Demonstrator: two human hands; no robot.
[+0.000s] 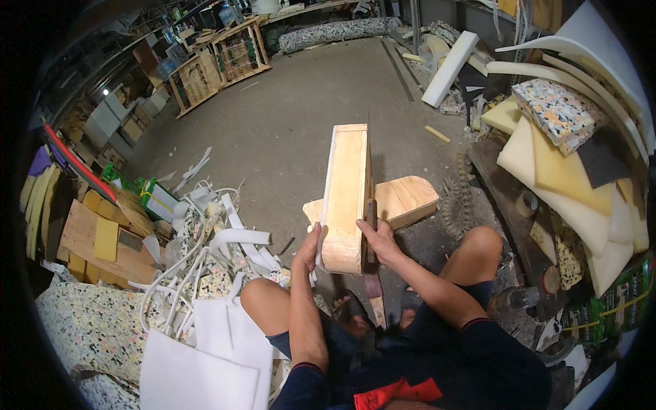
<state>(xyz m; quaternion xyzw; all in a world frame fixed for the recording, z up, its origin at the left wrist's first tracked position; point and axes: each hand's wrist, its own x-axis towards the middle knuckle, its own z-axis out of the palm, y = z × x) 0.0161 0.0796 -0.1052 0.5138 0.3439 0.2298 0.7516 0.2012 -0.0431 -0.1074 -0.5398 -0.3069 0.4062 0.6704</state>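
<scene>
Left grip [307, 247]: closed on the lower left side of the wooden frame [346, 191], thumb along its edge; the fingers underneath are hidden from us.
Right grip [379, 240]: pinching the frame's lower right side, thumb across the handle of a long tool [372, 209].
Wooden frame: raised in front of us, rounded end nearest, square end away.
White strip [330, 164]: lines the frame's left edge; how it is fixed, we cannot tell.
Long tool: points away from us beside the frame; a blade, we judge.
Slip risk: the right grip shares frame and handle, so a loosened thumb could drop either one.
Cut risk: if that is a blade, twisting the frame could nick wood or fingers.
Second wooden piece [408, 197]: crosswise on the floor [287, 130] below; a dropped frame could dent it.
White offcuts [236, 237]: heaped left; they could snag a foot.
</scene>
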